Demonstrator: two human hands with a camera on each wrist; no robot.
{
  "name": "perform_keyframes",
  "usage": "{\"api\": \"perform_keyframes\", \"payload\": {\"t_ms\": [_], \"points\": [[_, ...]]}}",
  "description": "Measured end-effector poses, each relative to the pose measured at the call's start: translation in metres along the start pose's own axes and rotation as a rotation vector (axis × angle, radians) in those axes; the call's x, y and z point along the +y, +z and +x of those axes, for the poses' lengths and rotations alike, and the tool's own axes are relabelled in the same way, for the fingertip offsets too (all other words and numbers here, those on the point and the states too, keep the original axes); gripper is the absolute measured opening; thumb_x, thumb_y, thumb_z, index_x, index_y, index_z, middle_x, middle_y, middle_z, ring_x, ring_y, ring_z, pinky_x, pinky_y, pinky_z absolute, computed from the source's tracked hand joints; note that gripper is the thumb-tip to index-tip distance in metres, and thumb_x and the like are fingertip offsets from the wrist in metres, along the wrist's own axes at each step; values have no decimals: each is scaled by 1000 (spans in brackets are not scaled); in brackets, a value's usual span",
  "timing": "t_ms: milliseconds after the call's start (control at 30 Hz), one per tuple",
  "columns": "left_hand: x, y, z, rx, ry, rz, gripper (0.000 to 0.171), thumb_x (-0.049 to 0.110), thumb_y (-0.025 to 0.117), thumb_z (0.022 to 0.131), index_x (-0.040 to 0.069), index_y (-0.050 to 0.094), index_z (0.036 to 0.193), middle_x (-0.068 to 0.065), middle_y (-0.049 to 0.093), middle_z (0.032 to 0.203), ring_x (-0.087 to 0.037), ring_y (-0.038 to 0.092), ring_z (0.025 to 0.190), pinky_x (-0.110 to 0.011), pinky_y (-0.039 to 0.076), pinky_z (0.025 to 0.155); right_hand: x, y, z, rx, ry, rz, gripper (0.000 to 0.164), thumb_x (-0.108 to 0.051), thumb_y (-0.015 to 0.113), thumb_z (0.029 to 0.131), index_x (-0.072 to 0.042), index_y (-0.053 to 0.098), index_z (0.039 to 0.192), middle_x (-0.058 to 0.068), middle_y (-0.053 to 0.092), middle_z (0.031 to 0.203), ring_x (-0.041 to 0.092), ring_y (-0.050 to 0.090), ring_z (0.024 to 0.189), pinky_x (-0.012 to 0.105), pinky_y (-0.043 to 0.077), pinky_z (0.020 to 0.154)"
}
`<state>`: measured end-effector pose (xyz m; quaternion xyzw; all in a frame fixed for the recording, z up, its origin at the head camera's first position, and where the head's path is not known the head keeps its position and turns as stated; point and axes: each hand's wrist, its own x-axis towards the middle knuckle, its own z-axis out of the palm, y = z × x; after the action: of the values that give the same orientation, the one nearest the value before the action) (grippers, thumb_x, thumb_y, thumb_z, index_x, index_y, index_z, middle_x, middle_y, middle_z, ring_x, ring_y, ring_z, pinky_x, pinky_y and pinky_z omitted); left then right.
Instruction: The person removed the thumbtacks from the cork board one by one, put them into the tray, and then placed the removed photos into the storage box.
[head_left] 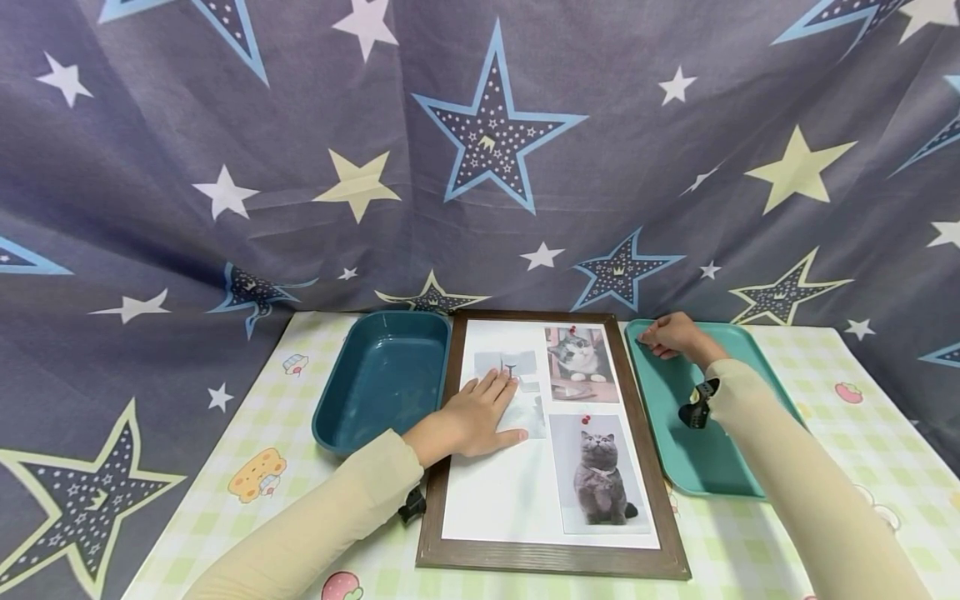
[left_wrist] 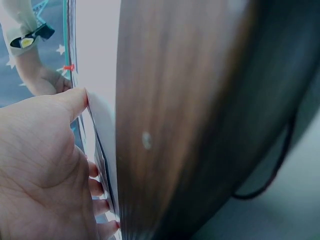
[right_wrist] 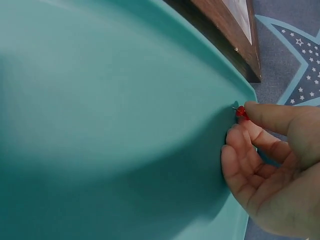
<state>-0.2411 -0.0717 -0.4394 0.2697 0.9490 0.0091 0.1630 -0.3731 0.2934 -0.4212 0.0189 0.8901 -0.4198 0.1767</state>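
My left hand (head_left: pixel 476 417) lies flat with spread fingers on a pale blue-grey picture (head_left: pixel 534 412), covering part of it. That picture is on a white board (head_left: pixel 491 508) in a brown wooden frame (head_left: pixel 551 557). On the board's right half, red push pins stand at the tops of a grey cat photo (head_left: pixel 606 487) and a photo of a white-and-grey cat (head_left: pixel 581 358). Over the far left corner of a turquoise tray (head_left: pixel 720 458), my right hand (head_left: pixel 675 335) pinches a red push pin (right_wrist: pixel 242 111) between thumb and index finger, its metal point bare.
Left of the frame stands a deep dark-teal bin (head_left: pixel 382 383). A checked tablecloth (head_left: pixel 247 533) covers the table. Behind it hangs a grey star-patterned curtain (head_left: pixel 300 108). The tray sits close along the frame's right side.
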Motion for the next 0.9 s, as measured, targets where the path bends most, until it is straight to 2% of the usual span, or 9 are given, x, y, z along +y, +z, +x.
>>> {"api": "perform_keyframes", "payload": {"t_ms": [533,900], "points": [[1,-1,-2,-5,-5,-10,88,67,34,103,11,9,165,-10,6,173,-26,4,161,-47,14,129,2,5,6,39,15,-10,19,-15,66,99,1,61,91,-2,62,68,10,59,62,26,55,61],[1,-1,-1,-4,-3,-8,88,68,33,103,11,9,165,-10,5,173,-27,3,161,-48,15,129,3,5,6,60,26,-13,19,-14,66,98,4,61,92,-2,61,66,10,58,60,25,54,59]]}}
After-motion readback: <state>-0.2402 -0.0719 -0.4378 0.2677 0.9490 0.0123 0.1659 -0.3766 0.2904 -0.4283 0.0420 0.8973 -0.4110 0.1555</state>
